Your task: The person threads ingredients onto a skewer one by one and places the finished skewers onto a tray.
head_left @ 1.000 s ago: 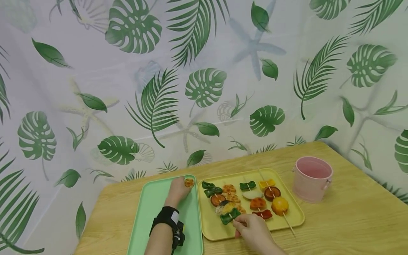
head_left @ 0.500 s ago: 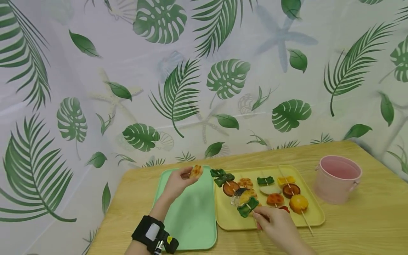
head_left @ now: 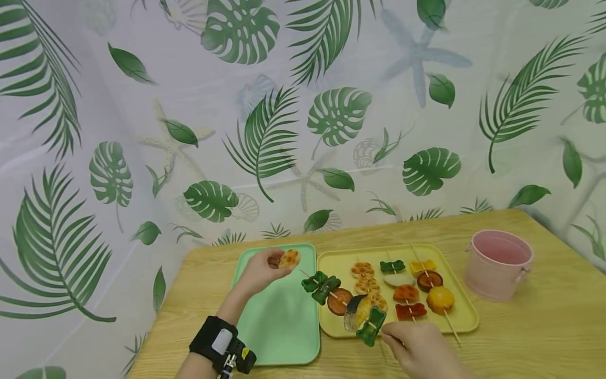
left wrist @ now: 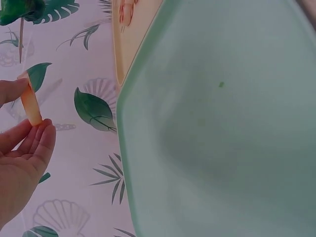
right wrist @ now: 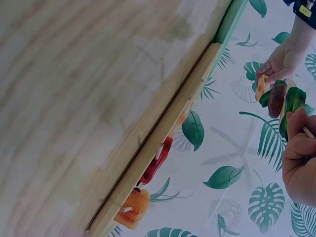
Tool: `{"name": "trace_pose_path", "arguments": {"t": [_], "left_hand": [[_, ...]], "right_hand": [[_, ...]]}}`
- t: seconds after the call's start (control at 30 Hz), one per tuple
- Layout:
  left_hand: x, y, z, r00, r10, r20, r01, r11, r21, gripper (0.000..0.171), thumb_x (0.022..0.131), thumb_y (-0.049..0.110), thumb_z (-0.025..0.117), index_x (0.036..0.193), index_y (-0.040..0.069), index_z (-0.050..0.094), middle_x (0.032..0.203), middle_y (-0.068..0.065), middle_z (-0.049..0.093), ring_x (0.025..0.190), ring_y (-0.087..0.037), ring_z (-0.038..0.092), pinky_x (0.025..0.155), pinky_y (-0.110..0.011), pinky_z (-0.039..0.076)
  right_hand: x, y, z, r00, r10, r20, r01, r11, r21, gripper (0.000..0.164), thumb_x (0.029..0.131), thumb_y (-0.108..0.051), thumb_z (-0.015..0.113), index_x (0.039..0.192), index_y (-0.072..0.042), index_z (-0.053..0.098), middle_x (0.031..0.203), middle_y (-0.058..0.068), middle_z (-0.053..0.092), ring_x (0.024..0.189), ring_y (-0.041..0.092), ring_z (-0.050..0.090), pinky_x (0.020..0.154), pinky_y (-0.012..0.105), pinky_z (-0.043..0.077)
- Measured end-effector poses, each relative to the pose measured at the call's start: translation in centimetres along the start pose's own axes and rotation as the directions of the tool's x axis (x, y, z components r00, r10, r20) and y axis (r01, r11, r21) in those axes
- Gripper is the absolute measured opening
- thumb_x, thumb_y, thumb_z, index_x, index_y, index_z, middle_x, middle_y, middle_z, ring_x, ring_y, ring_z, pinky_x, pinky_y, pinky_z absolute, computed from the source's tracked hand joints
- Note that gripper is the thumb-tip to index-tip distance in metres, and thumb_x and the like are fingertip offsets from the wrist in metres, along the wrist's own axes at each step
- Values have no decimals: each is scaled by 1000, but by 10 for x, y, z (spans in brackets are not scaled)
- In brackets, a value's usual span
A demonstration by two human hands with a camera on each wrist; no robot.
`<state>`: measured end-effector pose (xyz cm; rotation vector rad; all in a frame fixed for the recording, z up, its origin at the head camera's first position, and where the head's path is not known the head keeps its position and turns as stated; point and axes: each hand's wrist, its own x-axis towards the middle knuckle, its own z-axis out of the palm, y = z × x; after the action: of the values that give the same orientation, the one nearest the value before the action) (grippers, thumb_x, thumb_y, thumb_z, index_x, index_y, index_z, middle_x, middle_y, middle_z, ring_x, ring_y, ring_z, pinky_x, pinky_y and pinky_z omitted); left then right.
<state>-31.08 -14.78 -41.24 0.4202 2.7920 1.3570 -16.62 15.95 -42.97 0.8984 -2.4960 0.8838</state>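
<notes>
In the head view my left hand (head_left: pixel 258 271) pinches a toy lotus root slice (head_left: pixel 289 259), pale orange with brown spots, above the green tray (head_left: pixel 284 337). Seen edge-on in the left wrist view, the slice (left wrist: pixel 31 104) sits between thumb and fingertips. My right hand (head_left: pixel 418 345) grips the near end of a loaded skewer (head_left: pixel 339 301), raised over the yellow tray's left side. Green pieces, a brown round, a dark-edged piece and a yellow one are threaded on it. Its bare tip points up-left, just short of the slice.
On the yellow tray (head_left: pixel 331 330) lie several skewers: lotus root slices (head_left: pixel 363 270), a mixed one with a red piece (head_left: pixel 411 311), and one with a yellow round (head_left: pixel 440 300) whose stick overhangs the front rim. A pink bucket (head_left: pixel 499 273) stands to the right.
My left hand has lifted the lotus root slice off the green tray. My right hand has raised the skewer and turned its tip leftward, close to the slice.
</notes>
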Motion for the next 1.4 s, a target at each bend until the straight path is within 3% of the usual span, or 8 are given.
{"name": "trace_pose_path", "arguments": {"t": [0.1, 0.27, 0.53, 0.73, 0.9, 1.17, 1.2, 1.4], "left_hand": [[0, 0, 0, 1000, 4, 24, -4, 1000, 18, 44, 80, 17, 73, 117, -2, 59, 98, -8, 61, 88, -21, 59, 73, -33, 50], [-2, 0, 2, 998, 25, 51, -26, 1000, 13, 46, 80, 19, 73, 118, -3, 58, 101, -10, 61, 90, -23, 59, 74, -33, 50], [-4, 1, 3, 998, 30, 59, -30, 999, -15, 46, 80, 18, 73, 119, -3, 57, 102, -10, 60, 91, -22, 58, 75, -33, 50], [-5, 2, 5, 995, 59, 78, -55, 997, -57, 47, 81, 17, 73, 119, -4, 57, 103, -11, 61, 90, -23, 59, 75, -34, 50], [-4, 3, 7, 996, 51, 70, -51, 999, -12, 47, 81, 18, 72, 120, -3, 56, 103, -10, 60, 89, -21, 58, 75, -32, 50], [-2, 5, 13, 998, 51, 37, -52, 998, 21, 46, 78, 17, 75, 116, -3, 59, 98, -9, 61, 85, -20, 58, 73, -33, 49], [-2, 4, 14, 998, 46, 36, -47, 999, 11, 46, 78, 17, 75, 116, -3, 59, 98, -9, 61, 85, -20, 58, 73, -33, 49], [-4, 7, 18, 1000, 18, 24, -16, 997, -78, 45, 77, 12, 75, 116, -4, 59, 97, -10, 63, 84, -20, 59, 72, -32, 50]], "right_hand": [[-1, 0, 2, 1000, -13, 4, 13, 1000, -11, 14, 78, 2, 68, 77, -12, 67, 68, -8, 62, 56, -5, 47, 47, 17, 37], [-1, 0, 3, 999, 37, 29, -37, 999, -16, 11, 80, -1, 68, 79, -12, 68, 69, -8, 63, 57, -4, 50, 48, 20, 40], [-2, 3, 4, 1000, -10, -18, 9, 999, -35, 12, 76, 1, 70, 77, -11, 67, 67, -8, 63, 57, -4, 50, 47, 18, 39], [-3, 1, 2, 998, 61, 27, -61, 998, -26, 10, 80, -2, 68, 79, -12, 68, 69, -8, 63, 57, -4, 50, 48, 20, 40], [0, -4, 1, 998, 54, 40, -50, 994, -94, 10, 80, -4, 69, 78, -14, 67, 69, -9, 62, 57, -3, 50, 48, 21, 41], [9, -14, 5, 999, -16, -42, 7, 981, -192, 37, 77, -1, 68, 61, -23, 43, 55, -19, 30, 47, -4, 25, 42, 16, 25], [10, -14, 7, 997, -38, -60, 25, 979, -201, 38, 81, -3, 66, 60, -23, 41, 55, -19, 28, 47, -4, 23, 42, 15, 23], [11, -11, 12, 986, -119, -115, 91, 970, -225, 39, 76, 1, 67, 59, -22, 40, 53, -18, 26, 47, -5, 18, 41, 13, 17]]}}
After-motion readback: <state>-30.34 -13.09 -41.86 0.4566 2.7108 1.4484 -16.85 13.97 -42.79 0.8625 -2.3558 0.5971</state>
